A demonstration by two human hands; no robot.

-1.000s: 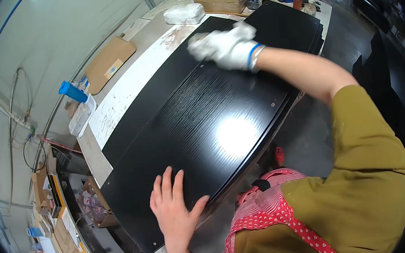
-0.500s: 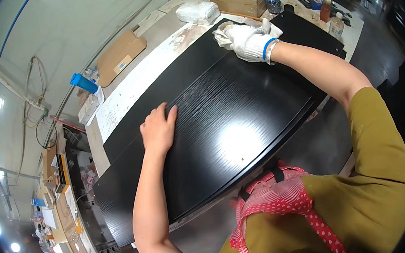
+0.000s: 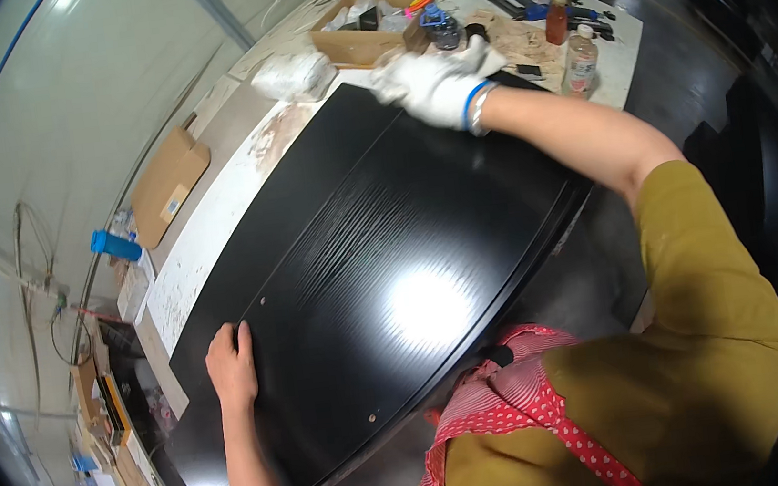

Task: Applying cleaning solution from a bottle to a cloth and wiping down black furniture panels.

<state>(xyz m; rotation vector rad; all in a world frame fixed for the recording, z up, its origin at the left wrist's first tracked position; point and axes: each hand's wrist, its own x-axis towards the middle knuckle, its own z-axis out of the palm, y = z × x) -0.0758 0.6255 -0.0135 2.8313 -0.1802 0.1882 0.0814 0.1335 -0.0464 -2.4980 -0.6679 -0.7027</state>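
A long glossy black wood-grain panel (image 3: 388,233) lies across the bench, stacked on at least one more black panel. Two small holes show toward its left part. My bare left hand (image 3: 232,366) rests on the black surface by the seam along the panel's far edge, fingers stretched out, thumb a little apart. At the far right end, my right hand (image 3: 437,92), in a white knit glove, presses down on the panel with a white cloth (image 3: 389,72) bunched under its fingers. Motion blurs the glove, and the fingertips are hidden in the cloth.
Behind the panels are a white wrapped bundle (image 3: 295,78) and an open cardboard box (image 3: 357,47) of odds and ends. Bottles (image 3: 580,63) and tools stand at the far right. A blue bottle (image 3: 116,245) and a flat cardboard piece (image 3: 170,186) lie far left.
My left hand has slid toward the left and nearer along the panel. The right hand stays at the far right end with the cloth. The view has shifted, uncovering more of the right bench.
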